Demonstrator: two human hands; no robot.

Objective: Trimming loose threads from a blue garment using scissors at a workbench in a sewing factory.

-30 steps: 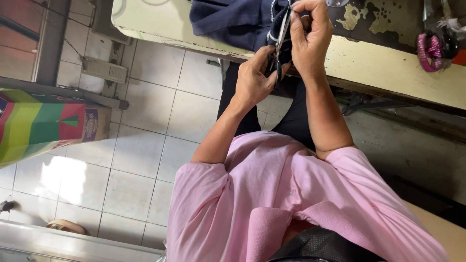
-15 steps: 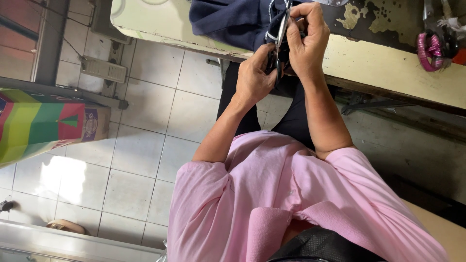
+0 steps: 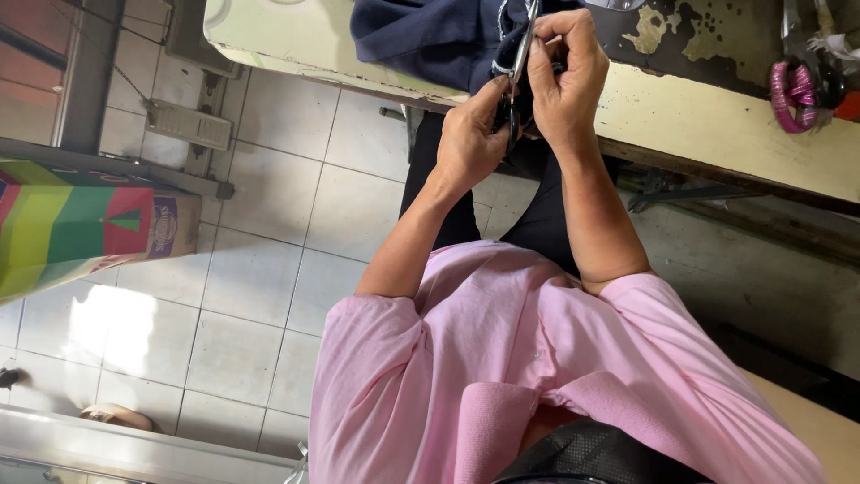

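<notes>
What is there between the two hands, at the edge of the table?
In the head view, scissors and dark blue cloth lie between the left hand and right hand.

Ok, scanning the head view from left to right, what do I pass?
Striped colourful box → left hand → scissors → right hand → pink-handled tool at the far right of the worn table.

Dark navy fabric (image 3: 430, 36) bunched on the far table edge, slim metal scissors (image 3: 522, 49) upright against its frayed right edge

Cloth (image 3: 430, 36) on table (image 3: 717, 116), both hands just before its edge, box (image 3: 81, 224) far left
</notes>
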